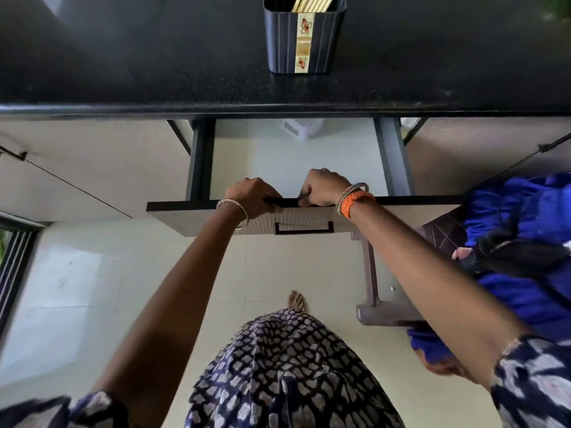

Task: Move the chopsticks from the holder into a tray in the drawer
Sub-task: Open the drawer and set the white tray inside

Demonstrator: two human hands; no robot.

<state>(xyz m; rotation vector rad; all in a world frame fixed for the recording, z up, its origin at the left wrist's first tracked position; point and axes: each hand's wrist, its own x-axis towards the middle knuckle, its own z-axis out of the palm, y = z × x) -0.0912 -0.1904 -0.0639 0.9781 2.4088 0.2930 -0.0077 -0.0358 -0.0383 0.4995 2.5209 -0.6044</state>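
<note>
While both hands curl over the top edge of the drawer front, the drawer [296, 156] sits pulled out in the middle of the frame. The left hand [251, 197] is closed on the dark edge, just left of the middle. The right hand [324, 186] is closed on the same edge, just beside it. A thin bangle circles the left wrist, and an orange band [355, 203] with bangles circles the right wrist. Inside the drawer the floor looks pale, and a white tray [301, 128] peeks out far back, partly hidden under the table [123, 72]. At the top middle of the frame, the dark holder [304, 41] stands upright on the black table. It has a flowery strip down its front. Pale chopsticks [312, 3] stick up inside the holder, well apart from the tray. A small black handle [304, 228] sits on the drawer front below the hands. On the right side of the frame, blue cloth [522, 242] lies on a brown chair [380, 304]. At the bottom a patterned dress and one bare foot [297, 299] show above the pale floor.
</note>
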